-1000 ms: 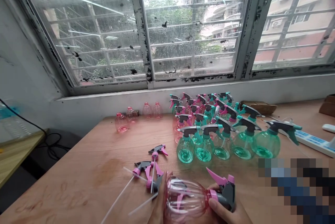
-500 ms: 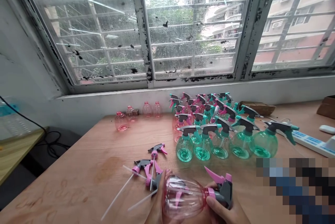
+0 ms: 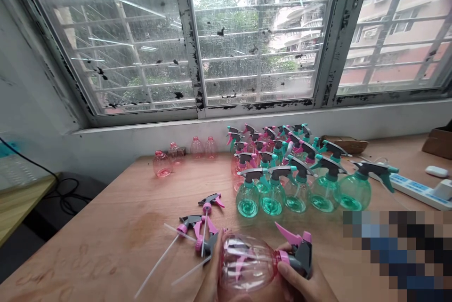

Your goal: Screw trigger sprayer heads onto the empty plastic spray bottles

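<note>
Slippage is what I'd be watching for here. Somebody is holding a pink see-through spray bottle point(image 3: 245, 262) on its side, toward the near edge of the wooden table point(image 3: 106, 226), and the plastic is looking smooth and round, so a loose grip could send it rolling. Their left hand point(image 3: 208, 274) is cupping the bottle's rounded bottom end, fingers wrapped up around it, while their right hand point(image 3: 300, 279) is grasping up by the neck, thumb sitting close to the pink collar point(image 3: 283, 258). Neither hand is releasing it. The grey-and-pink trigger head point(image 3: 302, 252) is sitting on the bottle and pointing sideways, but I can't tell how tight it is. If it's only half threaded, it could pop off or end up crooked.

Loose trigger sprayers point(image 3: 197, 231) are lying right beside the left hand, their long dip tubes point(image 3: 155, 259) fanning out across the table, so a careless knuckle could catch one and bend it. Teal-tinted bottles point(image 3: 271, 201) are standing packed together just beyond, and one bump could tip a whole row. The pink bottle itself is looking clean, empty and undamaged from this angle.
</note>
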`<state>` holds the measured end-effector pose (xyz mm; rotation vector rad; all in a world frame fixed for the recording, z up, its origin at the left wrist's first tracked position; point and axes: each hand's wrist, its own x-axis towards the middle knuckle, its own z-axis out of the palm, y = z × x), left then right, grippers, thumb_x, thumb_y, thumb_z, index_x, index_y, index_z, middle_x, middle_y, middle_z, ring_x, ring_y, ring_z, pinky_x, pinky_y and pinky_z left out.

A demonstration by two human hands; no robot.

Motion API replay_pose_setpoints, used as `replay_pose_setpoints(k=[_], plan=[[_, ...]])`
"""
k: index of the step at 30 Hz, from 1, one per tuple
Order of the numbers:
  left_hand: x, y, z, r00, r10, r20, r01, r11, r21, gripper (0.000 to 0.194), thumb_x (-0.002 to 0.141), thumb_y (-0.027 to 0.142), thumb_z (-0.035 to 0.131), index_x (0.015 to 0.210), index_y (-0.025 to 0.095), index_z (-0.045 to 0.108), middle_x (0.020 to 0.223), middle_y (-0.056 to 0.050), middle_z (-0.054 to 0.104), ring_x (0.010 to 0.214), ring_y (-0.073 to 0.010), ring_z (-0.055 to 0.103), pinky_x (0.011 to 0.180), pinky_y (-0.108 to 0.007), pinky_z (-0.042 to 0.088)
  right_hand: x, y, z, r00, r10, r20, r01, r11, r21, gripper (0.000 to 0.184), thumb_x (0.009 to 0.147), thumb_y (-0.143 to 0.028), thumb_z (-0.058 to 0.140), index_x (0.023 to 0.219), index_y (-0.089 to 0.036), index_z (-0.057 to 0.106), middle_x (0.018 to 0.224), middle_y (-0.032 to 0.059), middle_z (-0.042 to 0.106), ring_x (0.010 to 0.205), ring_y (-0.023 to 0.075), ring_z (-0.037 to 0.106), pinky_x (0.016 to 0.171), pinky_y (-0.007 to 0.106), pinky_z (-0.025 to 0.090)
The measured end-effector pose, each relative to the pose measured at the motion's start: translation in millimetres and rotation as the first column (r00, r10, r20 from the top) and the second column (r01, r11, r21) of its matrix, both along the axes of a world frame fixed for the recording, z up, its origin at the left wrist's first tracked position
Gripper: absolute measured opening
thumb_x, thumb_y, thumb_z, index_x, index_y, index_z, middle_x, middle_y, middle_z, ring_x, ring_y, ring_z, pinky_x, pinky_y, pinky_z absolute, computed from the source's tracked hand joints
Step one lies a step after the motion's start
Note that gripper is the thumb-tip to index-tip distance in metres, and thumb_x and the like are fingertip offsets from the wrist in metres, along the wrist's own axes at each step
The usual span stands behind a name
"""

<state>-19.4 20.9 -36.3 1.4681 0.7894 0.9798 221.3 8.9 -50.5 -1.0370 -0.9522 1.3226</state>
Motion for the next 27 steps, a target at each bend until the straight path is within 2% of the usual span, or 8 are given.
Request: replay_pose_setpoints(k=[4,7,10,13,18,22,24,27], plan=[[4.1,0.1,-10.8,0.998,0.043,0.04,-0.043,0.999,-0.006,0.111,0.083,0.055,0.075,0.162,0.032,0.001,0.172,-0.011,0.016,0.158,-0.0392,0.01,0.123,-0.057,0.027,0.0,0.2,0.4,1.0,0.015,0.004,-0.015,1.0,0.001,0.049,0.069,-0.06,0.086,0.092,-0.021,0.066,0.055,-0.0057,0.059,0.048,0.0164,0.058,0.052,0.03,0.047],[5.7,1.0,-10.6,0.997,0.058,0.051,-0.058,0.998,0.005,0.114,0.079,0.056,0.078,0.162,0.031,0.005,0.17,-0.012,0.021,0.157,-0.0404,0.014,0.122,-0.057,0.029,0.3,-0.1,-0.7,1.0,0.014,-0.004,-0.014,1.0,-0.003,0.049,0.068,-0.058,0.087,0.092,-0.021,0.066,0.055,-0.0058,0.059,0.048,0.0163,0.057,0.051,0.029,0.046],[2.8,1.6,-5.1,0.997,0.061,0.049,-0.062,0.998,0.017,0.12,0.069,0.061,0.084,0.162,0.03,0.016,0.167,-0.011,0.032,0.155,-0.0441,0.017,0.124,-0.059,0.024,0.8,-0.6,-0.9,1.0,0.011,-0.019,-0.011,1.0,-0.014,0.049,0.067,-0.057,0.088,0.093,-0.021,0.067,0.056,-0.0055,0.06,0.045,0.0152,0.055,0.048,0.028,0.043],[-1.0,1.7,-3.8,0.997,0.068,0.034,-0.068,0.998,0.013,0.117,0.066,0.061,0.086,0.16,0.032,0.023,0.166,-0.008,0.036,0.156,-0.0431,0.015,0.126,-0.056,0.016,0.5,-0.8,-0.2,1.0,-0.004,-0.017,0.004,1.0,0.007,0.048,0.068,-0.057,0.088,0.093,-0.021,0.067,0.059,-0.0045,0.063,0.045,0.0144,0.055,0.048,0.027,0.042],[7.0,12.6,-12.9,0.998,0.058,0.026,-0.058,0.998,-0.019,0.116,0.069,0.06,0.084,0.161,0.033,0.018,0.166,-0.01,0.035,0.156,-0.0421,0.015,0.125,-0.059,0.019,-1.3,-0.2,-3.3,1.0,0.003,-0.018,-0.003,1.0,0.017,0.051,0.07,-0.06,0.086,0.094,-0.021,0.065,0.052,-0.0066,0.06,0.043,0.0151,0.056,0.046,0.027,0.042],[15.8,24.4,-17.0,0.997,0.073,0.033,-0.068,0.99,-0.124,0.101,0.081,0.068,0.069,0.161,0.036,0.017,0.16,-0.01,0.043,0.155,-0.0417,0.023,0.122,-0.064,0.021,-2.4,1.3,-11.4,1.0,0.009,0.009,-0.009,1.0,0.014,0.055,0.071,-0.064,0.083,0.096,-0.02,0.062,0.048,-0.0058,0.062,0.04,0.0143,0.055,0.043,0.026,0.042],[13.1,22.9,-17.6,0.997,0.075,0.033,-0.071,0.992,-0.109,0.108,0.076,0.068,0.073,0.161,0.034,0.016,0.162,-0.011,0.041,0.155,-0.0426,0.02,0.124,-0.063,0.017,-2.6,1.8,-13.4,1.0,0.009,0.007,-0.009,1.0,0.021,0.055,0.072,-0.065,0.082,0.097,-0.02,0.061,0.048,-0.0047,0.064,0.039,0.0142,0.055,0.042,0.025,0.041],[3.9,13.6,-18.5,0.998,0.055,0.037,-0.055,0.998,0.014,0.128,0.064,0.068,0.083,0.162,0.03,0.01,0.167,-0.012,0.03,0.156,-0.0442,0.014,0.126,-0.06,0.01,-2.7,1.3,-10.7,1.0,0.016,-0.012,-0.016,0.999,0.033,0.053,0.073,-0.063,0.082,0.095,-0.02,0.061,0.048,-0.0045,0.064,0.039,0.0138,0.055,0.043,0.024,0.04]])
